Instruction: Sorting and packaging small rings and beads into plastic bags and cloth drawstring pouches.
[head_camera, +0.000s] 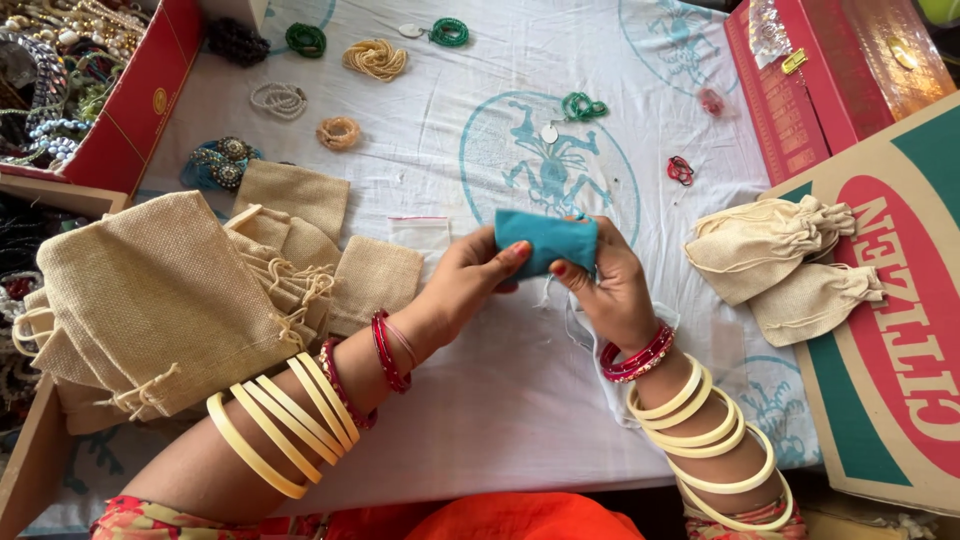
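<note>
hands meet over the middle of the white printed cloth (520, 420), both pinched on a small teal fabric pouch (547, 240) held just above the cloth. the left hand (470, 280) grips the pouch's left edge, thumb on top and fingers tucked beneath; the right hand (610, 285) holds the right side, fingertips curled round it with a thin pale drawstring trailing below. judging by this, the step in hand looks like opening or closing the pouch mouth, and the next move would call for a steady hold with one hand while the other works the string or the opening; whether anything is inside cannot be told. both forearms angle inward from the bottom corners, wrists bent slightly, stacked cream bangles (280, 425) and red ones on each. jute drawstring bags (160, 300) lie heaped to the left, two filled cream pouches (780, 265) rest on a cardboard box (890, 380) to the right, and green bead strings (583, 106) sit farther up the cloth.
</note>
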